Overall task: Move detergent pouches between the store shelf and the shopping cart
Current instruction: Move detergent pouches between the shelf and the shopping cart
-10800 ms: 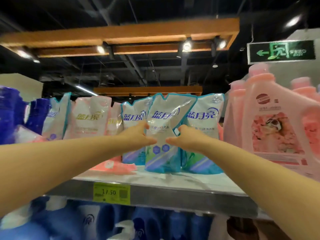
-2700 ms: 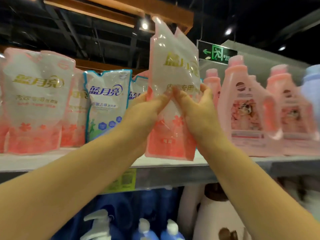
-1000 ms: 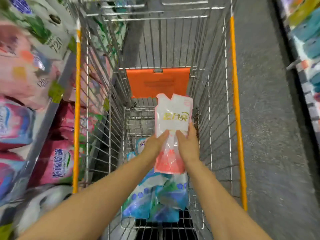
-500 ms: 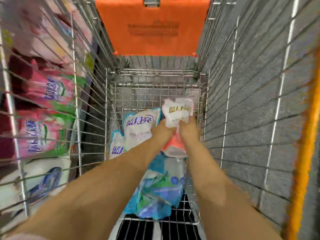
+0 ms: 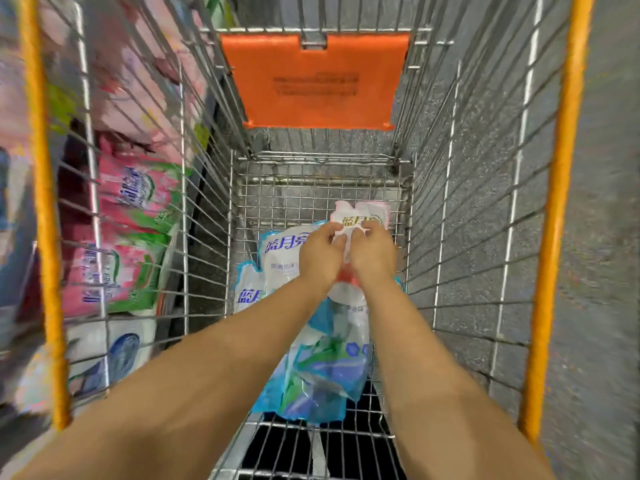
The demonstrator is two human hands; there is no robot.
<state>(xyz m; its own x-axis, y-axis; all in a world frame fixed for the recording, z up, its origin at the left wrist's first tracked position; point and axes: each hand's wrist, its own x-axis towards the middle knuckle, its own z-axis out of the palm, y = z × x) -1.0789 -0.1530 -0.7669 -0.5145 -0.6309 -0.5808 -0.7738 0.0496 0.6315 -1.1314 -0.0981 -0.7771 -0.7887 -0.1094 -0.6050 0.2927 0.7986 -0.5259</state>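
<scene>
The shopping cart (image 5: 467,209) fills the view: a deep wire basket with orange rails along the top of both long sides. Grey floor (image 5: 609,237) lies outside the cart's right wall. Outside the cart's left wall, seen through the wires, sit pink-and-green packs (image 5: 135,216) and, nearer the person, a white-and-blue pack (image 5: 114,344); all of them are blurred. An orange flap (image 5: 318,81) hangs against the cart's far end, high above the basket floor.

On the cart's bottom grid lie the blue pouches (image 5: 329,368), overlapping one another. The one nearest the person is crumpled, and two more show their white tops with blue lettering towards the cart's left wall.

Both bare forearms reach from the near end of the cart down into the basket. The pink pouch (image 5: 360,216) is low inside the cart, near its far right corner. Its white top with gold lettering points to the far end, and its lower part lies over the blue pouches. I cannot tell whether it already rests on them.

The left hand (image 5: 320,258) and right hand (image 5: 375,258) sit side by side, almost touching. The fingers of each are curled and pinch the pink pouch just below its lettering, with the fingertips of the two hands close together.
</scene>
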